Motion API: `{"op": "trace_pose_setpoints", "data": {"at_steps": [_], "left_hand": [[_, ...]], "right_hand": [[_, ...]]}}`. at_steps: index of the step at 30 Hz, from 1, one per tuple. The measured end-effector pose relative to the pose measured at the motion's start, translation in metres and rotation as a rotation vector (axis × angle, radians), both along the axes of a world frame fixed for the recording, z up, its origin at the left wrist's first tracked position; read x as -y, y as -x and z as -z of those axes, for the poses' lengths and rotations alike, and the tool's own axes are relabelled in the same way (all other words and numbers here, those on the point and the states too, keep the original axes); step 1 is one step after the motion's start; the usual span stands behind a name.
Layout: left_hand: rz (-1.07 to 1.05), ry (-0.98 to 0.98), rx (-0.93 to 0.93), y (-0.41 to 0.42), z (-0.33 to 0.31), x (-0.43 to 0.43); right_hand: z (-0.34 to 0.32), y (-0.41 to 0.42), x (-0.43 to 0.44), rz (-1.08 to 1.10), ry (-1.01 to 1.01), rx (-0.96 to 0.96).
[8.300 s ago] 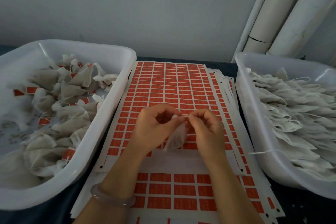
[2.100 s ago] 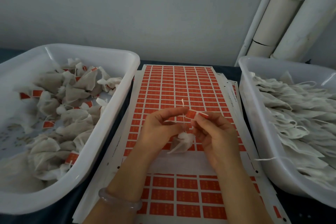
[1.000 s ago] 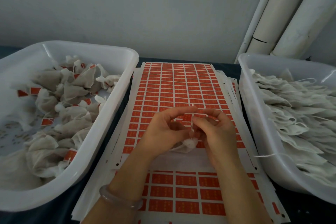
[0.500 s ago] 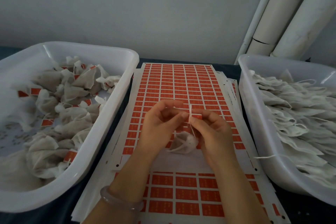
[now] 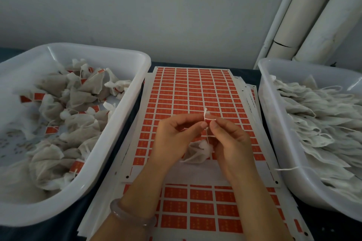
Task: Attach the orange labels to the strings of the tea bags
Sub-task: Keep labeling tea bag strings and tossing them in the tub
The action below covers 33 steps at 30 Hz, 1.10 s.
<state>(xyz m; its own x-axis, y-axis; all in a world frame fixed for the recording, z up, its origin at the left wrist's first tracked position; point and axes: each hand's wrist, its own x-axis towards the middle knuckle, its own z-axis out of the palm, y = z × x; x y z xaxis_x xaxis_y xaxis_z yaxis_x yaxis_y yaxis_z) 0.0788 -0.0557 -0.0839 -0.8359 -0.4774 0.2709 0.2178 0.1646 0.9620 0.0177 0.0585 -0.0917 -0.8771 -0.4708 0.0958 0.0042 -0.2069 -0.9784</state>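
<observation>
Left hand (image 5: 176,139) and right hand (image 5: 230,143) together pinch a small orange paper label (image 5: 208,122) round the thin white string (image 5: 205,113), its gauzy white tea bag (image 5: 197,153) dangling below, while the right white plastic tub (image 5: 264,84) is heaped with untagged bags (image 5: 313,119)

A plain pale grey painted wall (image 5: 156,6) fills the view from 9 through 12 o'clock. At 1 to 2 o'clock two thick white round pipes (image 5: 299,15) lean side by side against it, tilting to the right; the nearer one shows a dark joint line low down. Just left of them runs a thin white conduit (image 5: 277,17) at the same tilt. A dark blue table (image 5: 29,235) shows at 7 o'clock. On it stand two white plastic rectangular tubs, one at 9 o'clock (image 5: 98,53) and one at 3 o'clock (image 5: 278,133), well apart. A pale translucent bangle (image 5: 133,219) shows at 6 to 7 o'clock.
</observation>
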Motion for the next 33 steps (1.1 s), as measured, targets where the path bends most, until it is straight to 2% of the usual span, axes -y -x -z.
{"op": "trace_pose_setpoints", "data": {"at_steps": [4,10,28,33], "left_hand": [[-0.028,-0.046,-0.004,-0.0009,-0.0003,-0.0002],[-0.019,-0.095,0.018,-0.0013,-0.0012,-0.0014],[-0.011,-0.097,0.021,-0.0011,-0.0007,-0.0007],[-0.027,-0.060,0.021,-0.0003,0.0010,-0.0003]], "right_hand": [[-0.0034,-0.0027,-0.0009,0.051,-0.035,-0.173],[-0.0023,-0.0021,-0.0015,0.178,-0.087,-0.271],[0.0025,0.0019,-0.0002,0.206,-0.026,-0.145],[0.0036,0.0022,0.0003,0.160,-0.081,-0.148]]}}
